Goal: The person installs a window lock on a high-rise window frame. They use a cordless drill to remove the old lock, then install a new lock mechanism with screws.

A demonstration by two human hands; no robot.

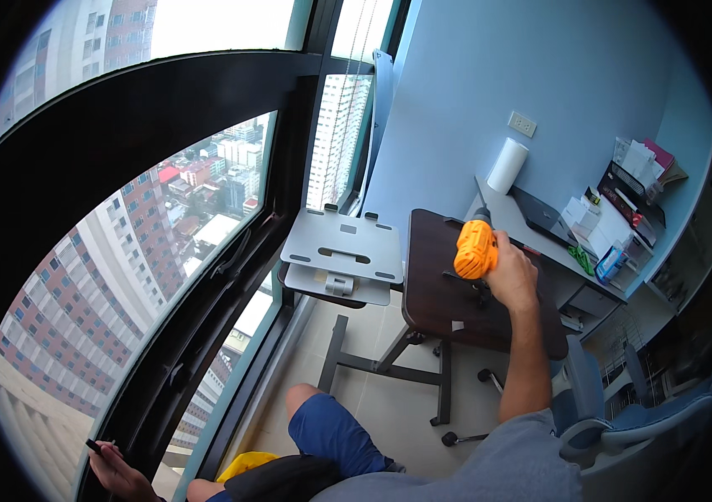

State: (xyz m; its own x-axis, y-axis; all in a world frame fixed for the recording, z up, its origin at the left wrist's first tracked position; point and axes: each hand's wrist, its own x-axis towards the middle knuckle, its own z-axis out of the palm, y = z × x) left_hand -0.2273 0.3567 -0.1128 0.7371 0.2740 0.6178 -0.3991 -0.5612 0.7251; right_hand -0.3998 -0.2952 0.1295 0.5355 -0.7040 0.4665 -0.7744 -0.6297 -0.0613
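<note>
My right hand (pixel 515 274) is wrapped round the grip of an orange power drill (pixel 476 251), held above a dark brown wheeled table (pixel 431 293). The drill's dark chuck points away from me, toward the wall side. Down at the lower left, my left hand (pixel 120 475) is beside the black window frame, its fingers closed on a small black stick-like piece (pixel 94 448). What kind of piece it is I cannot make out. A silver laptop stand (pixel 348 238) rests on a small side surface left of the table.
Tall windows with a black frame (pixel 205 335) run along the left. By the wall, a desk (pixel 498 205) holds a paper towel roll (pixel 507 166), a dark laptop (pixel 542 216) and papers. A grey-blue office chair (pixel 624 418) stands at right. The table's metal leg (pixel 389 368) spans the tiled floor.
</note>
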